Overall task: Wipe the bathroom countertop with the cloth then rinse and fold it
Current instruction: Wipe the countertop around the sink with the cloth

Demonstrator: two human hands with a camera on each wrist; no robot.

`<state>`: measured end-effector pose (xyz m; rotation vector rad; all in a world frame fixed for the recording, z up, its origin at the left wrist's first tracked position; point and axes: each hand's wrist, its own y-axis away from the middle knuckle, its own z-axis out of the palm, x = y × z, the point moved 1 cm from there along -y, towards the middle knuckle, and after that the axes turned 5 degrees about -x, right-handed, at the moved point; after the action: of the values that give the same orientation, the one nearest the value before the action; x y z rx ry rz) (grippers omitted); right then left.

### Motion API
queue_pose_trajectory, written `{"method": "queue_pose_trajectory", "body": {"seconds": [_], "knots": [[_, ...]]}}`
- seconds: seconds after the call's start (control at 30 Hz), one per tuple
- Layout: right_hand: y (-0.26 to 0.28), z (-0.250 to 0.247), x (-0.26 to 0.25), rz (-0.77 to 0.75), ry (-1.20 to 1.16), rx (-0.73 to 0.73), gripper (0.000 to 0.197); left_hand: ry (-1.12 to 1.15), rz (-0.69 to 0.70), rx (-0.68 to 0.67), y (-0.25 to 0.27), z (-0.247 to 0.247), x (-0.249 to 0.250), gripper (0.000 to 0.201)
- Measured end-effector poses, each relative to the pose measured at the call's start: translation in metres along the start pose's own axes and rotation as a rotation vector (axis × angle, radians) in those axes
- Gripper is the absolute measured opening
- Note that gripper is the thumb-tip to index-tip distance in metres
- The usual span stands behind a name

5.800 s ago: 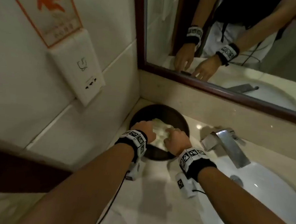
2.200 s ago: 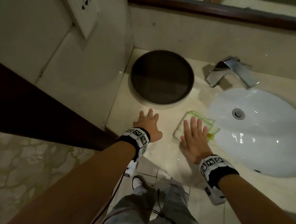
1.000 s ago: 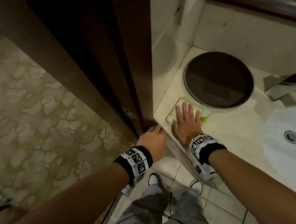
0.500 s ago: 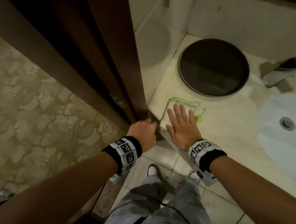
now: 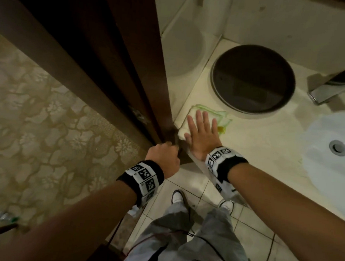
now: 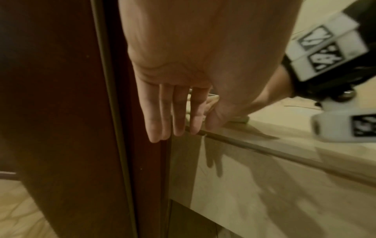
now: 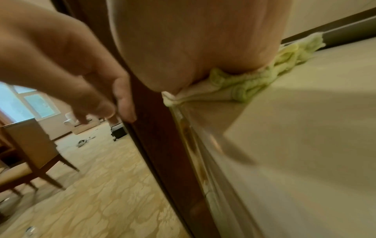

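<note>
A white cloth with green edging point(image 5: 219, 115) point(image 7: 252, 83) lies flat at the front left corner of the beige countertop point(image 5: 258, 139) point(image 7: 315, 104). My right hand point(image 5: 200, 132) presses down on it with straight, spread fingers. My left hand point(image 5: 164, 156) point(image 6: 173, 116) hangs just off the counter's front left corner, beside the dark wooden door frame point(image 5: 130, 77) point(image 6: 61, 112). Its fingers point down, relaxed, holding nothing.
A round dark tray point(image 5: 253, 78) sits behind the cloth. The chrome faucet point(image 5: 336, 86) and the white basin point(image 5: 332, 152) with its drain are at the right. The tiled floor point(image 5: 184, 179) and my legs lie below; patterned carpet point(image 5: 46, 132) lies left of the door frame.
My right hand has slid the cloth from beside the basin leftward to the counter's front left corner. My left hand has dropped off the counter's edge to the corner by the door frame.
</note>
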<state>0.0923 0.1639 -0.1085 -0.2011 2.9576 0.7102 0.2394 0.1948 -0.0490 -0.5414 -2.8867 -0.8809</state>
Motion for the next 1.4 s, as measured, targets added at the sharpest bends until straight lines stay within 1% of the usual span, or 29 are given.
{"method": "queue_pose_trajectory", "body": {"seconds": [0.07, 0.17, 0.27, 0.33, 0.4, 0.5, 0.6, 0.77, 0.87, 0.93, 1.0, 1.13, 1.2, 1.3, 1.4], "knots": [[-0.019, -0.010, -0.007, 0.005, -0.007, -0.018, 0.062, 0.001, -0.018, -0.006, 0.002, 0.001, -0.002, 0.023], [-0.027, -0.014, -0.011, 0.007, -0.029, 0.009, 0.062, -0.004, -0.056, -0.016, 0.004, -0.001, -0.002, 0.023], [-0.014, -0.008, -0.001, -0.035, -0.041, 0.044, 0.062, -0.005, -0.068, -0.027, 0.003, -0.004, 0.003, 0.019], [-0.003, -0.002, 0.010, -0.066, -0.032, 0.037, 0.062, -0.017, -0.064, -0.020, 0.002, -0.007, 0.006, 0.020], [0.015, 0.007, 0.027, -0.070, -0.020, 0.054, 0.062, -0.023, -0.044, -0.021, -0.002, -0.010, 0.014, 0.021], [0.045, 0.023, 0.054, -0.038, -0.034, 0.088, 0.060, -0.004, 0.014, -0.038, -0.010, -0.014, 0.032, 0.024], [0.075, 0.034, 0.085, 0.019, -0.053, 0.114, 0.060, 0.013, 0.106, -0.012, -0.024, -0.013, 0.057, 0.027], [0.116, 0.045, 0.145, 0.167, -0.093, 0.100, 0.061, 0.002, 0.272, -0.115, -0.051, -0.005, 0.094, 0.049], [0.140, 0.052, 0.182, 0.282, -0.113, 0.112, 0.063, -0.051, 0.286, -0.097, -0.063, 0.000, 0.106, 0.057], [0.151, 0.054, 0.191, 0.335, -0.134, 0.108, 0.066, -0.123, 0.275, -0.098, -0.070, 0.002, 0.108, 0.063], [0.150, 0.051, 0.185, 0.375, -0.172, 0.114, 0.066, -0.178, 0.250, -0.124, -0.074, 0.003, 0.107, 0.066], [0.135, 0.041, 0.159, 0.470, -0.273, 0.077, 0.063, -0.187, 0.239, -0.168, -0.077, 0.004, 0.103, 0.066], [0.127, 0.038, 0.143, 0.426, -0.266, 0.076, 0.063, -0.169, 0.243, -0.180, -0.078, 0.005, 0.102, 0.067], [0.116, 0.040, 0.111, 0.294, -0.215, 0.088, 0.062, -0.160, 0.247, -0.201, -0.081, 0.005, 0.101, 0.068], [0.114, 0.044, 0.105, 0.268, -0.180, 0.076, 0.062, -0.146, 0.252, -0.209, -0.082, 0.006, 0.099, 0.068]]}}
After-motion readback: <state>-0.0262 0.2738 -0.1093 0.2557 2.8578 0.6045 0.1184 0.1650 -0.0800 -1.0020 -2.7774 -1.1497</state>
